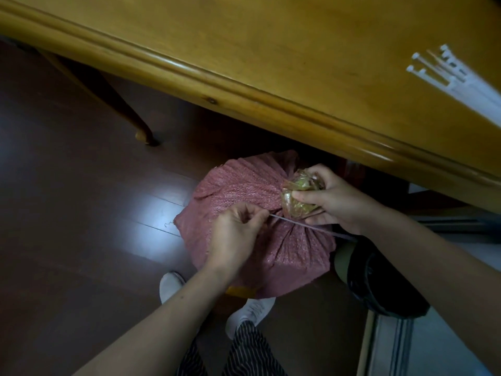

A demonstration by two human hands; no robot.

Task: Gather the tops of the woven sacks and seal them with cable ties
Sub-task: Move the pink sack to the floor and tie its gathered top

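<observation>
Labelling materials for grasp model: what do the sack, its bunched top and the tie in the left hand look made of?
Sack: pink woven plastic, likely polypropylene; fine weave grain, faint sheen, stiff pleats. Bunched top in the right hand: yellowish translucent film, seemingly an inner liner; glossy crinkles. Cable tie pinched by the left hand: thin pale strip, probably nylon; blurred.

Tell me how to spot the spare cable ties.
Find the glossy yellow wooden table across the top. At its right end lies a bundle of thin white plastic cable ties. Nothing else white rests on that wood.
</observation>
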